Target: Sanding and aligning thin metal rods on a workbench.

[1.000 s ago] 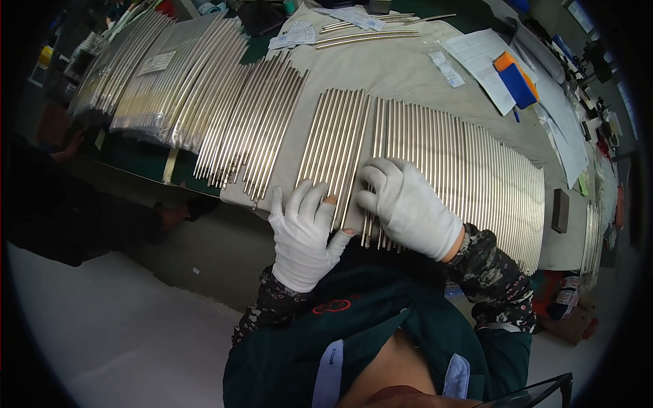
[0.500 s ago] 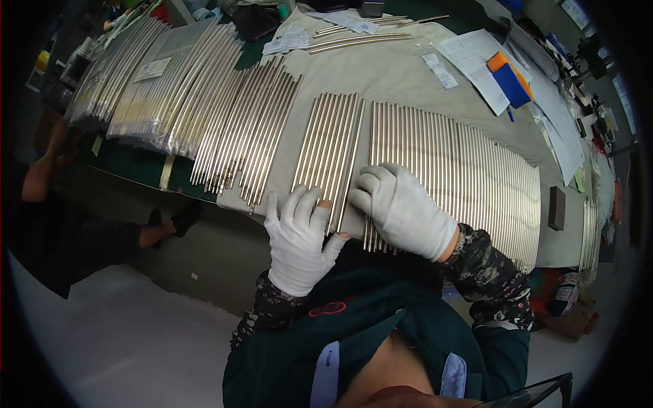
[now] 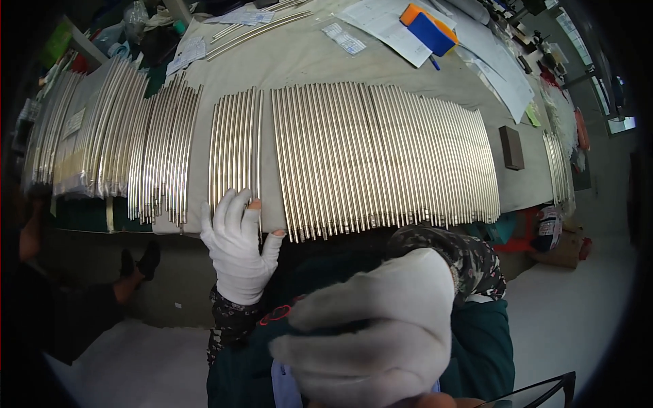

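Note:
My left hand [image 3: 237,248], in a white glove with bare thumb and forefinger tips, lies with its fingers spread over the near ends of a small group of shiny metal rods [image 3: 232,146]. One rod [image 3: 258,163] stands slightly apart at this group's right side. Close to the camera, my right hand [image 3: 381,326], also gloved, is raised off the table over my chest. Its fingers are bent and blurred; whatever they may hold is hidden. A wide row of similar rods [image 3: 381,156] spreads side by side right of the small group.
More rods [image 3: 163,149] lie at the left, beside bagged bundles [image 3: 102,129]. A dark block [image 3: 511,147] sits right of the wide row. Papers [image 3: 381,27] and an orange and blue object [image 3: 430,30] are farther back. Another person's leg [image 3: 126,289] shows at the left.
My right hand has lifted from the near ends of the wide row toward the camera. My left hand stays on the small group. The whole view has shifted to the right.

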`<state>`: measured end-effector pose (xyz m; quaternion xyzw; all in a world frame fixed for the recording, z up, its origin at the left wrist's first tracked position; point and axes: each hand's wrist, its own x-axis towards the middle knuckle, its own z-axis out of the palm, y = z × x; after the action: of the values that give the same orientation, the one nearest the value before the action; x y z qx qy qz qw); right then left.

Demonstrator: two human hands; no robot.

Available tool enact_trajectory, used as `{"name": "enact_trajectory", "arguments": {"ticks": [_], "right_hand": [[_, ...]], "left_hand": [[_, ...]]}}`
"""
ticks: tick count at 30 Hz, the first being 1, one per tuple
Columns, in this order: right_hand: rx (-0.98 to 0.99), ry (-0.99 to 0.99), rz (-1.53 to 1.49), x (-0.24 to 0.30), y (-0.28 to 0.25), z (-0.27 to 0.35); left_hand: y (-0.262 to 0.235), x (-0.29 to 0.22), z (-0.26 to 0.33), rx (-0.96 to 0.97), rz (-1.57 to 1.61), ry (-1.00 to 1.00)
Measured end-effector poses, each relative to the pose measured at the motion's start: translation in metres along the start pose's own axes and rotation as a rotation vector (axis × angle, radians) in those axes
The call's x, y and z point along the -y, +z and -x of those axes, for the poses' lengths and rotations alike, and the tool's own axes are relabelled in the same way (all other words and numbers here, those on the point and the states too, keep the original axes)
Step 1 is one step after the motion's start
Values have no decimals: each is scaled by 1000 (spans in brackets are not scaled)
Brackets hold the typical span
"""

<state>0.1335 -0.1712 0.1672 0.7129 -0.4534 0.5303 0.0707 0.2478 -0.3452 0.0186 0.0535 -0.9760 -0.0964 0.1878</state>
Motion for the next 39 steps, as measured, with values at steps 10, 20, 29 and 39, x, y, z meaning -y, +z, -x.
{"name": "enact_trajectory", "arguments": {"ticks": [10, 20, 29, 39], "right_hand": [[295, 277, 241, -3, 14, 85], [238, 628, 324, 7, 4, 120], [230, 640, 355, 2, 3, 125], [170, 674, 451, 9, -9, 143]], "left_hand": [[-8, -18, -15, 233, 118, 189], [-1, -8, -13, 276, 57, 218], [-6, -6, -27, 140, 106, 230], [4, 7, -22, 172, 80, 242]]}}
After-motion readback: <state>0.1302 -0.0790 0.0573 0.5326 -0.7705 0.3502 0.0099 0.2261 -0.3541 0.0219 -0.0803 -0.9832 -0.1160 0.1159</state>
